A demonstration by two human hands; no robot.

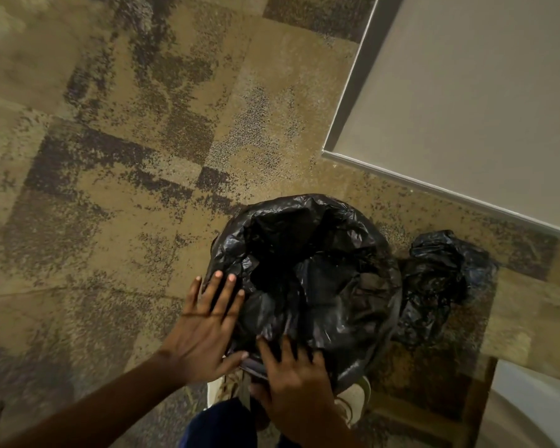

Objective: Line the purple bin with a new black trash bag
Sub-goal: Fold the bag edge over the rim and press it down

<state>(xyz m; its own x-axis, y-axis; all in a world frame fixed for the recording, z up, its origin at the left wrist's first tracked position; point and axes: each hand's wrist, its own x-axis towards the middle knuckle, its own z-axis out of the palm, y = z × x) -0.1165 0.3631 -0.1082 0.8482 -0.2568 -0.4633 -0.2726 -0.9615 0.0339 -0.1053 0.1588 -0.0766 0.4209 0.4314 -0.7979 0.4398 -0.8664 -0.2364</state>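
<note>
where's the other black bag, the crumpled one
In the head view the crumpled bag lies on the carpet right of the lined bin, against its side, below the grey panel.

Office-like room, patterned carpet tiles (126,156), grey desk (482,92)

- Left hand (204,324): palm down, fingers spread flat and pointing toward 1 o'clock, forearm entering from 8 o'clock.
- Right hand (293,379): palm down, fingers splayed toward 12 o'clock, just beside the left at its 4 o'clock, wrist leaving at 6 o'clock.
</note>
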